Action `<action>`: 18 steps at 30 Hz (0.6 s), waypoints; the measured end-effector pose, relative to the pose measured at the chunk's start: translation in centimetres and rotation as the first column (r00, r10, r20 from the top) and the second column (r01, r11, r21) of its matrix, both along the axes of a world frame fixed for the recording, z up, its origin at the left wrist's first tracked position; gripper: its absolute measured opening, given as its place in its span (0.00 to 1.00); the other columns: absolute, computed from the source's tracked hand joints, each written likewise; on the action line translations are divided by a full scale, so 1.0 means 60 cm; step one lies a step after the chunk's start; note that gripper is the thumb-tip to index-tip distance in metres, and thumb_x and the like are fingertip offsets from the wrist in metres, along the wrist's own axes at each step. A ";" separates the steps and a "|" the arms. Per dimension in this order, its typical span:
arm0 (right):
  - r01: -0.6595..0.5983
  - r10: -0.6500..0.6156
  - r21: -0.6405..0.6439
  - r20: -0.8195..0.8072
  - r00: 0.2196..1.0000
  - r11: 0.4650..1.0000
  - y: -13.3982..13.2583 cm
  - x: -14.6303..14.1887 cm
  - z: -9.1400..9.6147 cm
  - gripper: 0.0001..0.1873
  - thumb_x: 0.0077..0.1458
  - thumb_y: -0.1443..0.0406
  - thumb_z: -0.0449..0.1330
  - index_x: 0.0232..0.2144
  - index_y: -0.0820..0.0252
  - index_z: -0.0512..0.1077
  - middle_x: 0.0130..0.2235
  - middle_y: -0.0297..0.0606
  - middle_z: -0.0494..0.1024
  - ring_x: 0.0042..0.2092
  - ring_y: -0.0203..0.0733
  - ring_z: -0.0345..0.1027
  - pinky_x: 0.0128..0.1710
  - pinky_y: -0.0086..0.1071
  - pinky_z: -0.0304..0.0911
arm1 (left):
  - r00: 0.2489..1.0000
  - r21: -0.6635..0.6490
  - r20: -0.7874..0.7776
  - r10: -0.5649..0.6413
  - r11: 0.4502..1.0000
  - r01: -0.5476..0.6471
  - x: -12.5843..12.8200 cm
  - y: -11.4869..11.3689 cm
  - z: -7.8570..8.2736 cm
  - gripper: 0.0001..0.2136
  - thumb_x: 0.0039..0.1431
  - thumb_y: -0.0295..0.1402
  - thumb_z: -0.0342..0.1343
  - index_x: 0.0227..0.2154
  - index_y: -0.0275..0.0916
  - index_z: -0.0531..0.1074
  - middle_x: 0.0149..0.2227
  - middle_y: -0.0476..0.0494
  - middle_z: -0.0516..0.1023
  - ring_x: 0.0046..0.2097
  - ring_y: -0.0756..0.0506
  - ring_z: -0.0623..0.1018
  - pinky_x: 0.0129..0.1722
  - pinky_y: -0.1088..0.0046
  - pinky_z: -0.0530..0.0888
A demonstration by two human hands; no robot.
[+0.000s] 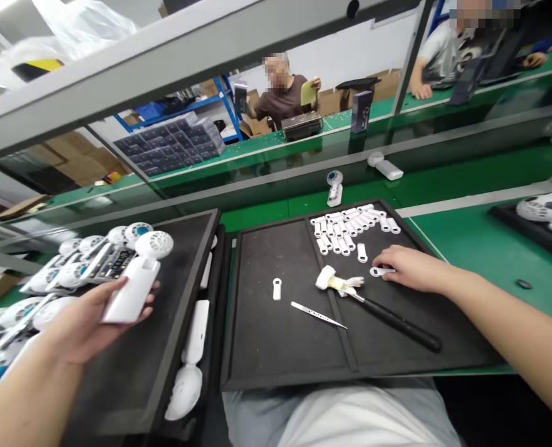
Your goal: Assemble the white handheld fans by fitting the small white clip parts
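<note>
Cradling a white handheld fan (136, 290) in the left hand (82, 329) over its tray (117, 385), right hand (415, 268) flat on a little white clip (377, 271), pinning it to the black mat (276, 335) so it can't slide, pretty much.

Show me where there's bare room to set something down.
The tray's left half is bare, beside the tweezers. The green bench behind the tray, left of a small fan, is free too. Crowded: the white parts at the tray's far end, and the fans by the left hand.

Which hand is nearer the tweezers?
Right. The right hand rests beyond and right of the tweezers; the left hand, holding a white handheld fan, is far to their left.
</note>
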State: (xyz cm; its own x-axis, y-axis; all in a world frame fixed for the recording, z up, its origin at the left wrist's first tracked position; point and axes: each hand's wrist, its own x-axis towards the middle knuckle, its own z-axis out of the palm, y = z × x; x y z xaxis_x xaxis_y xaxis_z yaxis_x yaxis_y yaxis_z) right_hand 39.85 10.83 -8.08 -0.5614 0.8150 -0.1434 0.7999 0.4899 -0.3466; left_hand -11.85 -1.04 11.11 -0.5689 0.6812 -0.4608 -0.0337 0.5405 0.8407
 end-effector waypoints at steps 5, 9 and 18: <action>0.332 -0.382 -0.190 -0.421 0.823 0.924 -0.016 -0.018 0.003 0.16 0.53 0.61 0.58 0.44 0.60 0.73 0.40 0.44 0.77 0.39 0.48 0.74 0.45 0.42 0.68 | 0.921 0.296 0.325 -0.216 0.948 0.118 0.072 0.013 -0.004 0.18 0.55 0.28 0.50 0.49 0.36 0.69 0.32 0.44 0.77 0.25 0.50 0.71 0.17 0.82 0.65; 0.265 -0.736 -0.687 -0.628 0.252 0.677 -0.043 -0.063 0.024 0.19 0.47 0.63 0.64 0.42 0.58 0.67 0.37 0.41 0.79 0.30 0.41 0.73 0.30 0.34 0.72 | 0.874 0.282 0.311 -0.373 0.914 0.290 0.156 0.035 -0.024 0.30 0.39 0.20 0.60 0.49 0.41 0.67 0.38 0.42 0.77 0.33 0.44 0.78 0.21 0.75 0.74; -0.340 -0.886 -0.820 -0.448 -0.120 0.460 -0.109 -0.157 0.070 0.22 0.52 0.69 0.61 0.51 0.63 0.66 0.39 0.43 0.79 0.35 0.43 0.77 0.36 0.37 0.75 | 0.657 0.247 0.435 -0.616 0.783 0.572 0.297 0.065 -0.064 0.22 0.52 0.35 0.63 0.51 0.39 0.68 0.36 0.40 0.76 0.37 0.39 0.80 0.34 0.57 0.80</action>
